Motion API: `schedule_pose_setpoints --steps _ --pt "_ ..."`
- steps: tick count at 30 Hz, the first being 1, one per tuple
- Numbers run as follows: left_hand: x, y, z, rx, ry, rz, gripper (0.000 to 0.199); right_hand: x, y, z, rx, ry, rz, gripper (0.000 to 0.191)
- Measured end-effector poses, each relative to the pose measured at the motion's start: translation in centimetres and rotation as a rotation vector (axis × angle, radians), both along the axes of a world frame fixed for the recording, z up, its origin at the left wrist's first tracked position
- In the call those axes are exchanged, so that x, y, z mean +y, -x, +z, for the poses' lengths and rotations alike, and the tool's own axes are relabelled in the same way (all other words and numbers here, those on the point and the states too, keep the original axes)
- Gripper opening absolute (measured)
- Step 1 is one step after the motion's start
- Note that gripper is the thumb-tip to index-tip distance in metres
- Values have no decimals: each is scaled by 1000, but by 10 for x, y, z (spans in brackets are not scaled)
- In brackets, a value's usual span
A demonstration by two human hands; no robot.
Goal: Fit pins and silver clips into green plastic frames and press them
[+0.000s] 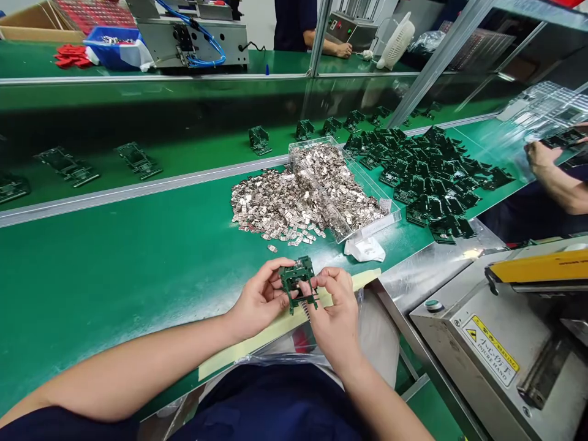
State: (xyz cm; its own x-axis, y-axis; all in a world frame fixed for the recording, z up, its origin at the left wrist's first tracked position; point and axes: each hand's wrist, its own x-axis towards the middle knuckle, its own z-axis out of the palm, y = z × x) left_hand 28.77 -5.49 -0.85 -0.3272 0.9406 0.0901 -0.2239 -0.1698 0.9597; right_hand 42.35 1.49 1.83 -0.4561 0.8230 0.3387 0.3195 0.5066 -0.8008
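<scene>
a dark green openwork plastic frame [297, 283] is gripped between left hand [263, 300] and right hand [337, 312]; the clear rectangular plastic tray [379, 228] is heaped with small silvery metal pieces [328, 174]

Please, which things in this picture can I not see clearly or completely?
All in the head view:
- Whether the right hand pinches a small piece: its own fingers and the green part hide this.
- The underside of that part: turned away, partly covered by the left hand.
- Any marks on the small metal pieces: too small.
- The person standing behind the bench: head cut off by the top edge.
</scene>
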Motion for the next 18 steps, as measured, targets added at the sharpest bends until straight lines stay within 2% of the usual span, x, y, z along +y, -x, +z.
schedule_pose_setpoints --steps 5,11,13,18 --pt "-1 -1 -1 66 -18 7 38 -4 3 -1 39 72 -53 9" --pt "-1 -4 2 96 31 73 30 -6 3 -5 51 88 -47 11" --pt "-1 -4 5 108 52 107 29 -6 2 -6 99 164 -9 8" --pt "-1 -6 11 99 88 139 29 -6 5 -4 272 517 52 12"
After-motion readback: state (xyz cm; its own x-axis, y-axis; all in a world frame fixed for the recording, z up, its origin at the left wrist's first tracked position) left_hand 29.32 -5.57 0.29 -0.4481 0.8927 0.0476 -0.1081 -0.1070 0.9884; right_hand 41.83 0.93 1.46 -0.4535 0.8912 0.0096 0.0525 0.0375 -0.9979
